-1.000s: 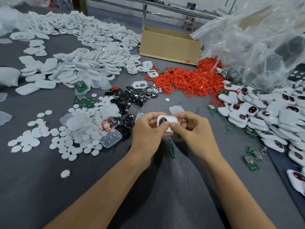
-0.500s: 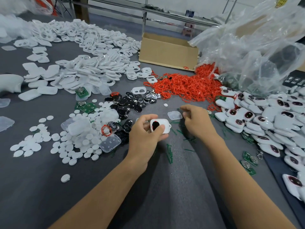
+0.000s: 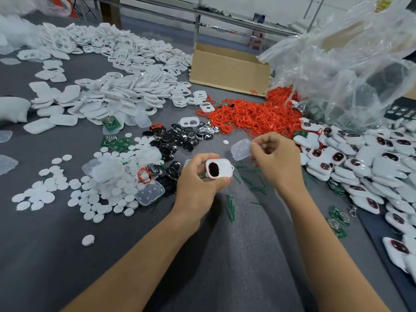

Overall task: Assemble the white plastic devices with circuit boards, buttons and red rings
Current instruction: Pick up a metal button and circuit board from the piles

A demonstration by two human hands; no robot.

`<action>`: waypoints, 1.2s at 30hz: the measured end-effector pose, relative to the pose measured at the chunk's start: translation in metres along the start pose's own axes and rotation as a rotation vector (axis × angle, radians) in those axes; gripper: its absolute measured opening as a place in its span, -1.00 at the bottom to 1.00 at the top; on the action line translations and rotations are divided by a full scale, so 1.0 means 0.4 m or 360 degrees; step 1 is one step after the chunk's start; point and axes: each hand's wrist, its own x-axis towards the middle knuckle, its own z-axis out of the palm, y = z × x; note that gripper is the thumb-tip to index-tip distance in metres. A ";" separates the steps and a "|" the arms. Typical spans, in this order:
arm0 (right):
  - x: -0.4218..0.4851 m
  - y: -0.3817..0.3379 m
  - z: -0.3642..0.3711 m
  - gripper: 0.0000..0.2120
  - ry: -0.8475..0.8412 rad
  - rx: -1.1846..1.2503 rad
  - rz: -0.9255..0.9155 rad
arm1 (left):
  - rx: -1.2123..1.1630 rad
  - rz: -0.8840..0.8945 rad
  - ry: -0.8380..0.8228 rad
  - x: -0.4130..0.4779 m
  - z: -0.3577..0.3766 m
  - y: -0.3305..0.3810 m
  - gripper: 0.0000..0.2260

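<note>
My left hand (image 3: 198,183) grips a white plastic shell (image 3: 219,168) at the table's middle; a dark oval button edged with a red ring shows in its opening. Just right of it, my right hand (image 3: 273,158) pinches a translucent white pad (image 3: 240,149) by its right edge and holds it slightly above the grey table. A heap of red rings (image 3: 252,115) lies behind my hands. Black oval buttons (image 3: 180,140) are strewn to the left of centre. Green circuit boards (image 3: 116,144) lie further left.
Piles of white shells (image 3: 117,93) cover the far left. Round white discs (image 3: 94,190) are scattered near left. Finished devices (image 3: 364,163) are heaped on the right under a clear plastic bag (image 3: 351,64). A cardboard box (image 3: 229,68) stands at the back. Green scraps (image 3: 230,206) lie between my arms.
My right hand let go of the shell, reached to the right and back, and picked up the translucent pad. The left hand kept the shell, tilting it slightly.
</note>
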 end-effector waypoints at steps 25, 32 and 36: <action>-0.114 -0.058 0.054 -0.90 -0.0041 0.0145 0.0186 | -0.0119 0.0106 -0.0017 0.009 0.007 -0.012 -0.57; -0.119 -0.052 0.052 -0.90 -0.0052 0.0057 0.0040 | -0.0239 0.0059 -0.0055 0.002 0.007 -0.002 -0.59; -0.113 -0.040 0.049 -0.91 -0.0021 0.0129 0.0078 | -0.0306 0.0041 -0.0094 0.000 0.008 0.002 -0.59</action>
